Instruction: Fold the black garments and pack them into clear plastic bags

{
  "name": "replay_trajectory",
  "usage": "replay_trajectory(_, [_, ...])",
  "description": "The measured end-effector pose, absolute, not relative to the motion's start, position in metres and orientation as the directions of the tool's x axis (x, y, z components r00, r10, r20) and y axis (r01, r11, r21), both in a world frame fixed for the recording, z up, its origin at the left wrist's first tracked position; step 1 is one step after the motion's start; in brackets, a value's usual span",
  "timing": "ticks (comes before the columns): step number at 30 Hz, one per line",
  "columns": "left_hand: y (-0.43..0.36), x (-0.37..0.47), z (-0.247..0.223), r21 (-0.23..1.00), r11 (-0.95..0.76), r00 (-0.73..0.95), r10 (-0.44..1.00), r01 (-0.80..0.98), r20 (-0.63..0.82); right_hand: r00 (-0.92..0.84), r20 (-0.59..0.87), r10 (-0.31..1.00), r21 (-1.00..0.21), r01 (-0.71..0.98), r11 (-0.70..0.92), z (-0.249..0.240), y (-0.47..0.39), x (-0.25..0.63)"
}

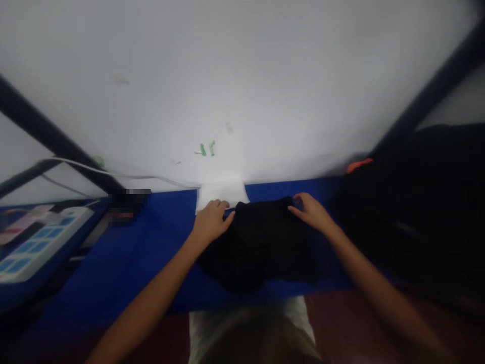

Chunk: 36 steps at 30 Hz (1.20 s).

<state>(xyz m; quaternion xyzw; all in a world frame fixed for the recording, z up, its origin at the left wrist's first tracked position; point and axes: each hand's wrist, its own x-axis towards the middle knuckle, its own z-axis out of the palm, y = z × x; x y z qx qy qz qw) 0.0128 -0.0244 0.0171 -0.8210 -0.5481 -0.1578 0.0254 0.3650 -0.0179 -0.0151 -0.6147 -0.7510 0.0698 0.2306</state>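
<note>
A piece of black cloth (265, 245), perhaps a folded garment, is laid out on the blue tabletop in front of me. My left hand (212, 221) is at its upper left corner, thumb apart from the fingers and touching or nearly touching the edge. Beyond that hand a white sheet or pad (223, 192) lies against the wall, partly covered by my fingers. At the cloth's upper right corner is my right hand (311, 212), its thumb over the edge and its fingers loosely spread. Dimness and blur hide the cloth's folds.
A white power strip (49, 245) with blue sockets is on the left, with a white cable (151, 177) along the wall. A large dark heap (420, 217) fills the right, a red-orange bit (359, 165) at its edge. Dark slanted posts flank the white wall (242, 91).
</note>
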Motion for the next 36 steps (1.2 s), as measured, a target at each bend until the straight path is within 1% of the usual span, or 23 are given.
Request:
replay_trajectory(2, [-0.011,0.026,0.014,0.153,-0.424,0.374,0.885,0.892,0.276,-0.144,0.282,0.949,-0.302,0.925,0.23,-0.012,-0.012,0.356])
replay_trajectory(4, [0.0,0.035,0.01,0.187,-0.441,0.4,0.89,0.878,0.218,-0.168,0.273,0.947,-0.264,0.934,0.241,-0.01,-0.007,0.35])
replay_trajectory(7, [0.008,0.039,0.008,0.225,-0.447,0.418,0.893,0.865,0.166,-0.179,0.291,0.94,-0.282,0.923,0.263,-0.008,-0.005,0.35])
replay_trajectory(9, [0.007,0.038,0.009,0.254,-0.449,0.413,0.892,0.857,0.183,-0.166,0.315,0.934,-0.307,0.914,0.266,-0.005,-0.007,0.356])
replay_trajectory(10, [0.004,0.036,0.011,0.285,-0.452,0.406,0.89,0.846,0.207,-0.158,0.339,0.927,-0.347,0.895,0.279,-0.003,-0.011,0.36])
replay_trajectory(12, [-0.005,0.031,0.016,0.379,-0.475,0.394,0.877,0.794,0.275,-0.142,0.38,0.914,-0.499,0.801,0.332,0.001,-0.021,0.368])
replay_trajectory(14, [-0.018,0.026,0.022,0.467,-0.537,0.409,0.842,0.702,0.353,-0.154,0.357,0.921,-0.689,0.623,0.371,0.005,-0.036,0.374])
replay_trajectory(15, [-0.026,0.024,0.024,0.488,-0.577,0.434,0.816,0.655,0.382,-0.168,0.326,0.93,-0.764,0.533,0.364,0.006,-0.044,0.377])
replay_trajectory(16, [-0.035,0.022,0.026,0.495,-0.616,0.467,0.788,0.612,0.402,-0.183,0.289,0.94,-0.814,0.47,0.342,0.007,-0.053,0.379])
replay_trajectory(18, [-0.053,0.018,0.028,0.482,-0.678,0.546,0.734,0.555,0.404,-0.196,0.249,0.948,-0.853,0.419,0.311,0.009,-0.07,0.381])
replay_trajectory(20, [-0.07,0.015,0.026,0.448,-0.715,0.623,0.694,0.536,0.362,-0.258,0.227,0.939,-0.826,0.46,0.326,0.011,-0.085,0.382])
replay_trajectory(23, [-0.089,0.008,0.015,0.409,-0.738,0.7,0.66,0.537,0.272,-0.478,0.128,0.869,-0.698,0.579,0.421,0.012,-0.097,0.382])
replay_trajectory(25, [-0.096,-0.001,0.007,0.411,-0.727,0.693,0.672,0.55,0.262,-0.565,0.051,0.824,-0.613,0.633,0.472,0.011,-0.101,0.381])
replay_trajectory(27, [-0.1,-0.015,-0.001,0.415,-0.668,0.578,0.743,0.618,0.336,-0.565,0.02,0.825,-0.57,0.671,0.474,0.01,-0.102,0.379])
replay_trajectory(29, [-0.1,-0.034,-0.009,0.42,-0.52,0.35,0.838,0.743,0.418,-0.519,0.021,0.855,-0.563,0.7,0.439,0.008,-0.101,0.377])
replay_trajectory(30, [-0.1,-0.043,-0.013,0.439,-0.414,0.221,0.877,0.798,0.426,-0.49,0.028,0.871,-0.568,0.709,0.417,0.008,-0.1,0.375])
replay_trajectory(31, [-0.1,-0.053,-0.017,0.472,-0.303,0.109,0.912,0.828,0.394,-0.465,0.033,0.885,-0.578,0.713,0.396,0.008,-0.098,0.374])
replay_trajectory(32, [-0.1,-0.061,-0.021,0.517,-0.206,0.026,0.942,0.831,0.333,-0.445,0.037,0.895,-0.591,0.712,0.379,0.009,-0.096,0.372])
replay_trajectory(33, [-0.1,-0.067,-0.024,0.569,-0.132,-0.027,0.965,0.812,0.263,-0.43,0.043,0.902,-0.604,0.708,0.366,0.011,-0.094,0.37])
replay_trajectory(35, [-0.101,-0.074,-0.027,0.673,-0.065,-0.078,0.981,0.737,0.18,-0.404,0.066,0.912,-0.628,0.693,0.353,0.015,-0.09,0.361])
replay_trajectory(36, [-0.102,-0.074,-0.026,0.716,-0.069,-0.094,0.978,0.695,0.186,-0.393,0.087,0.915,-0.641,0.681,0.353,0.018,-0.088,0.355])
